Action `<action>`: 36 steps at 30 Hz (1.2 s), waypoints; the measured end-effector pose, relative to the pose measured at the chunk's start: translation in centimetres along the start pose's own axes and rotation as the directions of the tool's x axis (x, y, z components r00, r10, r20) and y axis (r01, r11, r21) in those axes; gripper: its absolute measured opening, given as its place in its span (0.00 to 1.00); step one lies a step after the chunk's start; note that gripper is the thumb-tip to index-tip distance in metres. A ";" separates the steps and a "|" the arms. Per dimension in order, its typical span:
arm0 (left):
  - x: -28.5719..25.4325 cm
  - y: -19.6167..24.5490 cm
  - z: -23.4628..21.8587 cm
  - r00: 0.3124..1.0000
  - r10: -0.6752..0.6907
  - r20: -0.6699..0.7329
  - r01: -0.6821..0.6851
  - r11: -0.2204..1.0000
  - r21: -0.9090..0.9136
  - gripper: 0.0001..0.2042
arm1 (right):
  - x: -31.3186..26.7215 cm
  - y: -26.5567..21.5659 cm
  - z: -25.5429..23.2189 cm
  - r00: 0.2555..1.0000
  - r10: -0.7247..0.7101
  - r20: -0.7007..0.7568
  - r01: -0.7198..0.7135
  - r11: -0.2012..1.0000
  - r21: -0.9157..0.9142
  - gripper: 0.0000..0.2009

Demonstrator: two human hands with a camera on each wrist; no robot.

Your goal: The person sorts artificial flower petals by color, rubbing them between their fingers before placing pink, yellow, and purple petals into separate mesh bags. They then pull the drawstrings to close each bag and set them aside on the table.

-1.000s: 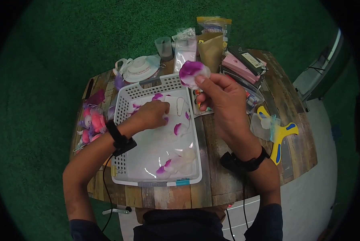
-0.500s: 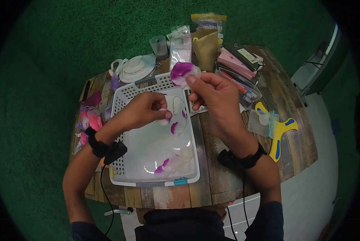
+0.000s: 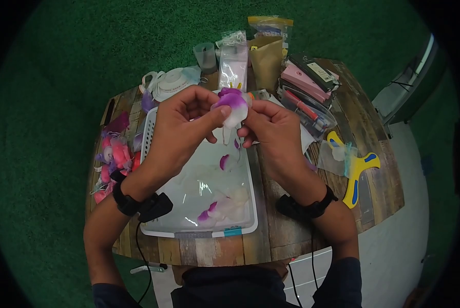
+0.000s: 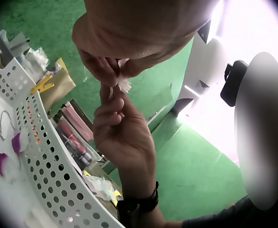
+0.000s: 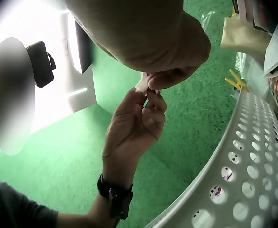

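Note:
Purple-and-white flower petals (image 3: 233, 109) are held up between both hands, over the far end of the white basket (image 3: 253, 215). My left hand (image 3: 181, 126) pinches a petal between thumb and fingers. From the other side, my right hand (image 3: 273, 128) grips the petals' edge by thumb and forefinger. The fingertips of both hands meet closely in the left wrist view, where a pale bit of petal (image 4: 125, 84) shows between them. More petals lie in the basket, one purple-tipped petal (image 3: 224, 162) near the middle and a small cluster (image 3: 209, 211) near the front.
Pink and purple bagged items (image 3: 118, 154) lie left of the basket. Behind it stand a translucent cup (image 3: 205, 57) and a brown paper pouch (image 3: 266, 64). A yellow-and-blue three-armed piece (image 3: 361, 169) lies at right. A yellow clip (image 4: 43, 84) sits on the basket rim.
My left hand has risen out of the basket with a petal and come up to the right hand. The petals from both hands now overlap. The right hand has stayed nearly in place.

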State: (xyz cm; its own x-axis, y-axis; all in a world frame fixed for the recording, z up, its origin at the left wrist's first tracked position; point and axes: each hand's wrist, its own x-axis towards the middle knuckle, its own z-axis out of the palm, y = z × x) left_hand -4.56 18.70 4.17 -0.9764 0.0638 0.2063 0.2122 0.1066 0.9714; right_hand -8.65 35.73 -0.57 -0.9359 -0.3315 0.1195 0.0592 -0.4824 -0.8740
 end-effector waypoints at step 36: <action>-0.5 -2.0 3.2 0.958 0.016 -0.285 -0.125 0.922 -0.368 0.13 | -0.8 0.4 0.8 0.986 -0.157 0.049 0.155 0.987 0.038 0.14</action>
State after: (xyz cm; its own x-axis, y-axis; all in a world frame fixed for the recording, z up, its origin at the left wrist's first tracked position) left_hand -4.36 21.62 1.72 -0.9437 -0.2202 0.2470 0.3029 -0.2744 0.9126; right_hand -7.60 35.13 -0.63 -0.9153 -0.2911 0.2784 -0.0736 -0.5586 -0.8262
